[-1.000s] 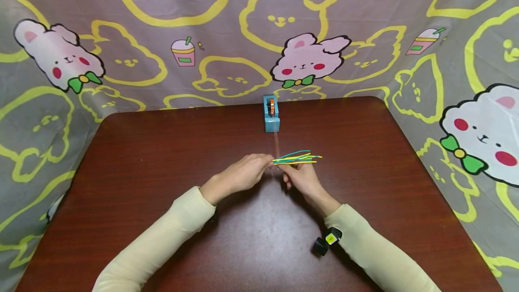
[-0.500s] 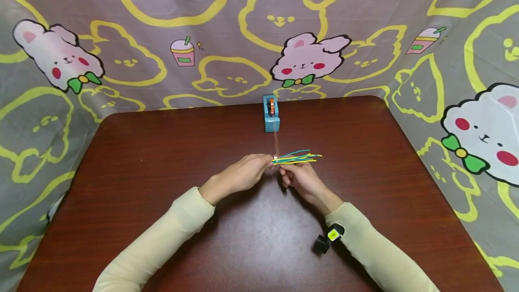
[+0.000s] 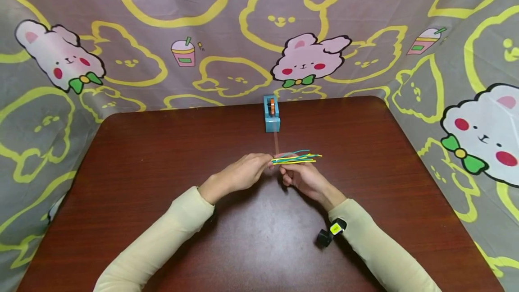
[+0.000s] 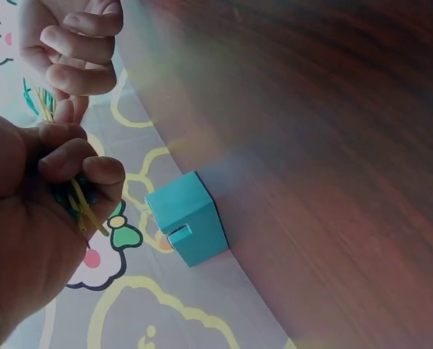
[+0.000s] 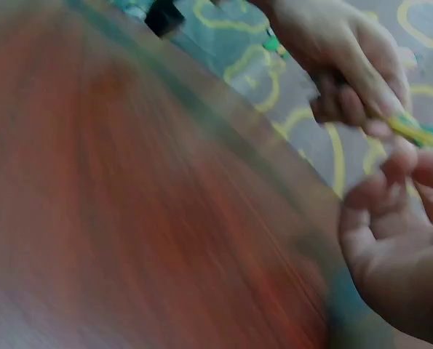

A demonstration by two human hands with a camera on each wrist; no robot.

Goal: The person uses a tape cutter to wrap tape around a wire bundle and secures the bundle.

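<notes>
My left hand [image 3: 243,172] grips a bundle of thin yellow and blue-green wires [image 3: 298,159] near one end. The loose ends fan out to the right; in the left wrist view, short ends [image 4: 92,214] poke out below the curled fingers. A strip of clear tape [image 3: 276,142] stretches from the blue tape dispenser [image 3: 272,124] to the bundle beside the left fingertips. There my right hand [image 3: 309,180] pinches at the tape, its thumb and forefinger right at the wires and its other fingers curled. The tape's end is hidden among the fingers.
The dispenser, with an orange roll core, stands at the back edge of the dark wooden table [image 3: 162,148]. Patterned cloth [image 3: 227,48] hangs behind and beside the table. A small black device with a yellow screen [image 3: 336,227] is strapped to the right wrist.
My right hand has shifted slightly at the bundle, its thumb lower and its forefinger behind the wires, and the right forearm has turned a little. The left hand and dispenser have stayed put.
</notes>
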